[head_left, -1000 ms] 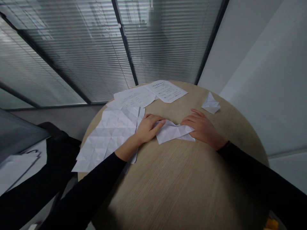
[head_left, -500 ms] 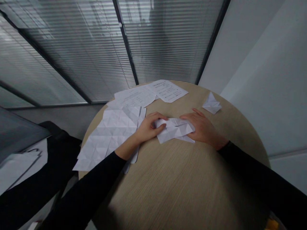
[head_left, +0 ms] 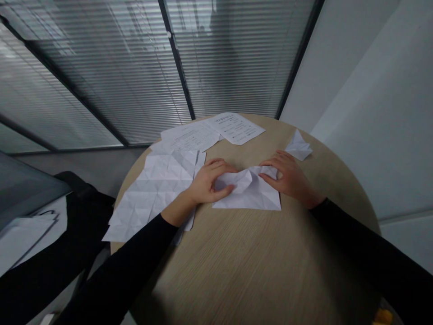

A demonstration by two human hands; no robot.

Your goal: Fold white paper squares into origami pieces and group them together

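A creased white sheet of paper (head_left: 252, 196), partly folded, lies on the wooden table between my hands. My left hand (head_left: 211, 181) grips its left part, thumb on the near side and fingers curled over the far edge. At the upper right corner, my right hand (head_left: 286, 172) pinches the paper between thumb and fingers. A raised fold stands up in the middle of the far edge. Beyond my right hand sits a small folded paper piece (head_left: 298, 145).
Creased sheets (head_left: 152, 189) spread over the left of the round table (head_left: 250, 262). Printed pages (head_left: 237, 127) lie at the far edge. A black chair (head_left: 81, 212) with papers (head_left: 30, 234) on it stands at the left; a wall (head_left: 382, 99) rises on the right.
The folded paper has been opened out, so its near edge now lies straight and closer to me. My right hand has shifted slightly and now pinches the upper right corner.
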